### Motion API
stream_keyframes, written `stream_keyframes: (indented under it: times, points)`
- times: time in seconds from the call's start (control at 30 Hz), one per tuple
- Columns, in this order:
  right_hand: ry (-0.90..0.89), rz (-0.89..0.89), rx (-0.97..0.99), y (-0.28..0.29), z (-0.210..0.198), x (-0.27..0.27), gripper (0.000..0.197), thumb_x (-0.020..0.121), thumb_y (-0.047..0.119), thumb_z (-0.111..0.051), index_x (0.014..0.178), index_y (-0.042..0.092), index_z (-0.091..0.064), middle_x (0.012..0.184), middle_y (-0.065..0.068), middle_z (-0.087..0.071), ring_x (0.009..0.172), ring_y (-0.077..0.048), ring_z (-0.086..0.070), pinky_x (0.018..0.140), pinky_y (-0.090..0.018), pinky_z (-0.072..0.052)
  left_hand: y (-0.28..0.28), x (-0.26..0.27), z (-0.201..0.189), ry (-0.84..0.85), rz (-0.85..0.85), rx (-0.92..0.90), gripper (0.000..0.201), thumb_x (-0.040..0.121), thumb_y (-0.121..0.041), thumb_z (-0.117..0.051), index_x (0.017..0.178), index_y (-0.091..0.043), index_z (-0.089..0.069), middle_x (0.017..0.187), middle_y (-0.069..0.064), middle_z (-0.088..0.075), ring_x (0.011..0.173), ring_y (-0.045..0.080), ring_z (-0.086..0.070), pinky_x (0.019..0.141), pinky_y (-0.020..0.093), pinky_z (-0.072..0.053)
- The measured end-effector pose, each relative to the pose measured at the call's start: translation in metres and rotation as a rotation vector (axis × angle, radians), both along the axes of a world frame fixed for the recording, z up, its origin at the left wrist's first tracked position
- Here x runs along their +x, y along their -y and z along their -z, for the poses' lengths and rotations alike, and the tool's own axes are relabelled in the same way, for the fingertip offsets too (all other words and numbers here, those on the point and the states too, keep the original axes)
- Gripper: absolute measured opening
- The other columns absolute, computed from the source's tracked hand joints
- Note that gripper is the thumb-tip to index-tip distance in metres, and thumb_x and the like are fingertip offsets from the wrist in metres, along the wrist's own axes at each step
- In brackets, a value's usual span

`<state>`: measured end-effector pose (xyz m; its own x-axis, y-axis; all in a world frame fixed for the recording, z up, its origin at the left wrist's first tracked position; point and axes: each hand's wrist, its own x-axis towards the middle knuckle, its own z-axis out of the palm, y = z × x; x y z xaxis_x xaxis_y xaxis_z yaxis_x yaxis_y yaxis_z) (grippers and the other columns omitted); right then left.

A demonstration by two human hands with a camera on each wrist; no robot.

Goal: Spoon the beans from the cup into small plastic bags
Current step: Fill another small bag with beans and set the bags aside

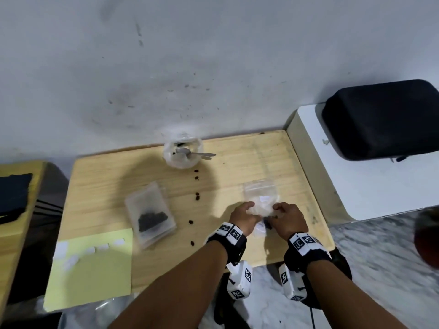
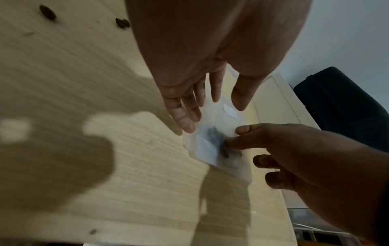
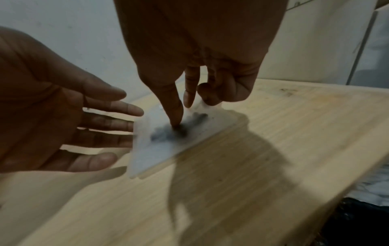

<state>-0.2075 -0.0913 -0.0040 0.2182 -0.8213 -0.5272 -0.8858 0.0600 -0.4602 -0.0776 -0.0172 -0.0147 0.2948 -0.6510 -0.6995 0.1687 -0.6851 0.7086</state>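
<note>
While the wooden table (image 1: pixel 237 162) bears a cup (image 1: pixel 183 153) at its far edge, the left hand (image 1: pixel 244 218) lies open-fingered beside a small bag (image 3: pixel 179 138) of beans that the right hand (image 1: pixel 288 218) pinches.

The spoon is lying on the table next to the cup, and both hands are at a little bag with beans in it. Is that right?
Not quite. The spoon is resting in the cup, its handle sticking out over the rim, as the head view shows. The rest is right: the left hand and right hand are both at the little bag with beans in it.
</note>
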Motion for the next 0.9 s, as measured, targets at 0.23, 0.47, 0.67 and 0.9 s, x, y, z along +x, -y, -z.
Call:
stream_keyframes:
  times: [0.23,0.47,0.67,0.9]
  points:
    - [0.163,-0.01,-0.25,-0.025,-0.014,0.03,0.037,0.078,0.021,-0.073,0.114,0.024,-0.062,0.13,-0.003,-0.05,0.104,-0.028,-0.06,0.078,-0.03,-0.044,-0.029,0.034,-0.018,0.06,-0.205,-0.122,0.036,0.084,-0.015,-0.067,0.117,-0.027,-0.06,0.124,0.0,-0.058,0.11,0.018,-0.058,0.09,0.039,-0.051]
    - [0.369,-0.276,-0.081,-0.082,-0.025,0.14,0.022,0.079,0.018,-0.074,0.084,0.033,-0.058,0.107,0.006,-0.065,0.103,-0.017,-0.061,0.084,-0.021,-0.041,-0.119,0.126,-0.034,0.225,-0.528,-0.156,0.02,0.087,-0.012,-0.064,0.096,-0.029,-0.062,0.103,0.0,-0.063,0.09,0.025,-0.061,0.08,0.038,-0.051]
    - [0.229,-0.548,0.137,-0.119,-0.018,0.219,0.044,0.083,0.03,-0.073,0.124,0.027,-0.06,0.124,0.0,-0.058,0.118,-0.019,-0.056,0.09,-0.024,-0.042,-0.19,0.191,-0.03,0.401,-0.73,0.025,0.017,0.086,-0.018,-0.064,0.104,-0.02,-0.065,0.111,0.002,-0.06,0.091,0.021,-0.058,0.075,0.026,-0.043]
    - [0.018,-0.484,0.18,-0.135,-0.006,0.263,0.076,0.08,0.038,-0.073,0.145,0.012,-0.043,0.144,-0.01,-0.051,0.125,-0.028,-0.054,0.098,-0.03,-0.045,-0.207,0.217,-0.008,0.222,-0.563,0.14,0.033,0.083,-0.019,-0.067,0.116,-0.017,-0.062,0.123,0.008,-0.06,0.107,0.028,-0.058,0.081,0.03,-0.048]
